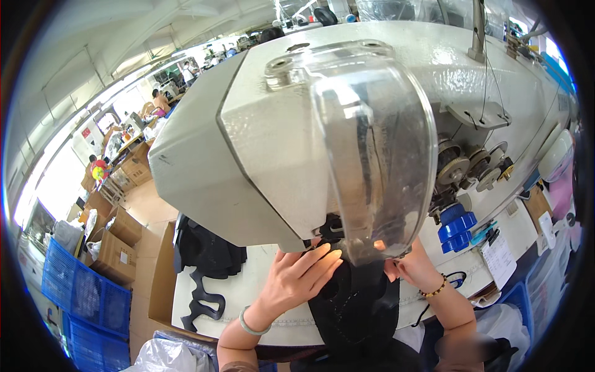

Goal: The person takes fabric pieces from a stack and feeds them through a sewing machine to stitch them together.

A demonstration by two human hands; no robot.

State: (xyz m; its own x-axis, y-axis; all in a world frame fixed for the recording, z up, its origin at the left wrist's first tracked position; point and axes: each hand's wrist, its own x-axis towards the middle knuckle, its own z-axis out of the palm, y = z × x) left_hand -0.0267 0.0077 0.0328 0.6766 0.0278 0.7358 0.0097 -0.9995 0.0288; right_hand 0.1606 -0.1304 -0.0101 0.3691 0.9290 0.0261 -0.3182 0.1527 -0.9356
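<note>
A large off-white sewing machine [273, 142] fills the middle of the view, with a clear plastic guard [396, 142] on its front. Below its head lies a black fabric piece [353, 304] with cut-out openings and pale dotted lines, reaching back toward me. My left hand [297, 273] rests on the piece's left side, fingers stretched forward close to the needle area. On the other side, my right hand [412, 265] has its thumb and bent fingers at the piece's right edge. The guard partly covers those fingers. The needle itself is hidden.
Left on the white table [260, 322] are a stack of black pieces [211, 248] and a wavy black cut piece [201, 302]. Thread tension discs and a blue knob [455, 228] stick out at right, near a paper sheet [499, 259]. Blue crates [87, 288] and cardboard boxes [111, 257] stand left.
</note>
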